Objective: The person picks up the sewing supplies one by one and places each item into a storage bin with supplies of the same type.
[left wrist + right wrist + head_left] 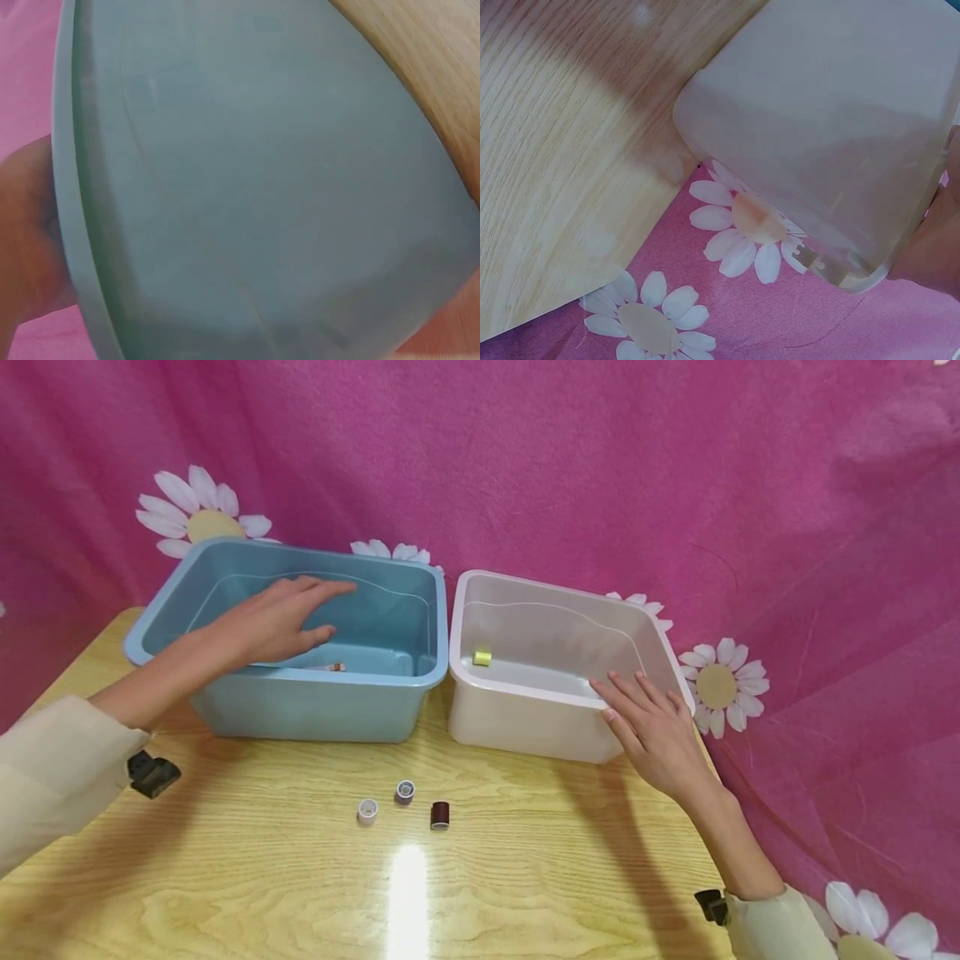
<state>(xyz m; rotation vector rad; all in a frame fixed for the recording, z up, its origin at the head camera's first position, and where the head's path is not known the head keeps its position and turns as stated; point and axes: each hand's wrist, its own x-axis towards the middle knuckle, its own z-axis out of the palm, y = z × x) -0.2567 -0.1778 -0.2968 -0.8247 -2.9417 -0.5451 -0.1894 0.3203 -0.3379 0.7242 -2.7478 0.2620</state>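
My left hand (281, 618) is over the blue bin (315, 708), its fingers stretched out and holding nothing. Below it in that bin lies a thin pale thing with a brownish tip (337, 667), partly hidden by the front rim. My right hand (660, 739) is at the front right rim of the whitish bin (525, 727), fingers spread and reaching over the edge. A yellow-green thread spool (482, 658) lies inside this bin. On the table stand a white spool (367, 812) and a purplish spool (405, 792), with a dark maroon spool (440, 815) beside them.
Both bins stand side by side at the back of the wooden table (300, 877). Behind them hangs a pink cloth (525, 460) with white flowers. In the right wrist view the table edge runs close to the whitish bin's outer wall (817, 127).
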